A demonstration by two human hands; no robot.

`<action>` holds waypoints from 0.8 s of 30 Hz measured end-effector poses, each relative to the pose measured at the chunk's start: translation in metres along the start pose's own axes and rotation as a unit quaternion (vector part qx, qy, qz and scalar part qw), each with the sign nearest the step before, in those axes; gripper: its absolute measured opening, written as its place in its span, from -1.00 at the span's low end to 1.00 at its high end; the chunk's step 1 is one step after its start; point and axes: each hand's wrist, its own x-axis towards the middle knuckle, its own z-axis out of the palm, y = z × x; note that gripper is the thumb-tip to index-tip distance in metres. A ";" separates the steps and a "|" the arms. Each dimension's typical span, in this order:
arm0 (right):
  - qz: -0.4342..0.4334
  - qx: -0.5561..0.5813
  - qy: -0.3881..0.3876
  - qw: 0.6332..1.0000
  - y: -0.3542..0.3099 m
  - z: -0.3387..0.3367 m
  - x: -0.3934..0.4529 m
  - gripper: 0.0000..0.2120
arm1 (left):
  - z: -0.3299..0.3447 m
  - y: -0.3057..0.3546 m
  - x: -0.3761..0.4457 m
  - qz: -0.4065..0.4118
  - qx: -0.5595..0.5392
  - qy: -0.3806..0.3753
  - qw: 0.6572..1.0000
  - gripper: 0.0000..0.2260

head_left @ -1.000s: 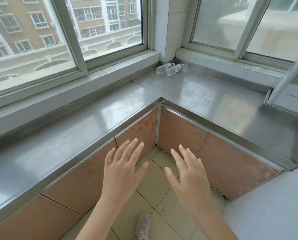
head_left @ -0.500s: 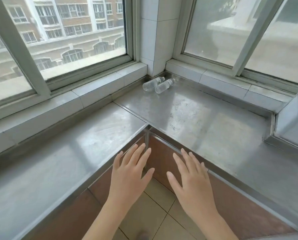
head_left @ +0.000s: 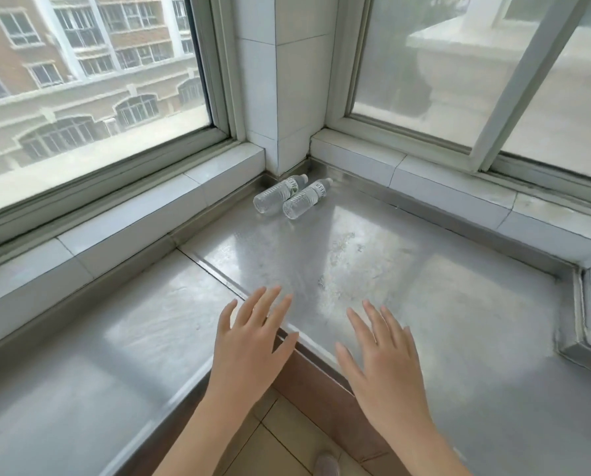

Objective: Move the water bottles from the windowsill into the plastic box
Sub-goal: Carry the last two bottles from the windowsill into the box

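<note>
So compared with a second earlier, the view had closed right in on the corner: both hands had gone from hanging over the floor tiles and cabinet fronts to hovering over the front lip of the steel surface [head_left: 407,269], and the bottles looked a lot closer.

The left hand [head_left: 249,341] and right hand [head_left: 383,352] were both flat-ish with fingers spread and straight, palms down, holding nothing. As far as I could tell neither was actually pressing on the metal, but it was hard to be sure.

The two water bottles were lying on their sides, touching each other, tucked into the far corner at the foot of the tiled pillar [head_left: 287,97] where the two windows meet. The left bottle [head_left: 277,194] sat just against the raised edge under the left window, and the right bottle [head_left: 305,199] lay beside it. Both were clear, with caps pointing away and to the right, toward the pillar, bases pointing back toward the person and a bit left. So the long axes ran diagonally, roughly along the reach line.

They lay straight ahead and well apart from both hands. I'd guess the left hand was slightly nearer, with each hand lined up for its own bottle.

The plastic box wasn't in view, so the drop-off spot was a mystery from here.
</note>
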 end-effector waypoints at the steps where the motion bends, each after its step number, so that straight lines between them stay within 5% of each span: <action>1: -0.002 -0.001 -0.007 1.000 0.008 0.001 0.017 -0.44 | 0.008 0.002 0.015 -0.004 0.003 0.002 1.000 -0.52; 13: -0.044 0.003 -0.051 0.998 0.028 0.037 0.216 -0.46 | 0.088 -0.048 0.169 -0.061 0.023 -0.020 0.998 -0.53; 24: 0.083 0.054 -0.083 0.992 0.013 0.131 0.407 -0.45 | 0.207 -0.139 0.356 -0.048 -0.045 -0.100 0.993 -0.56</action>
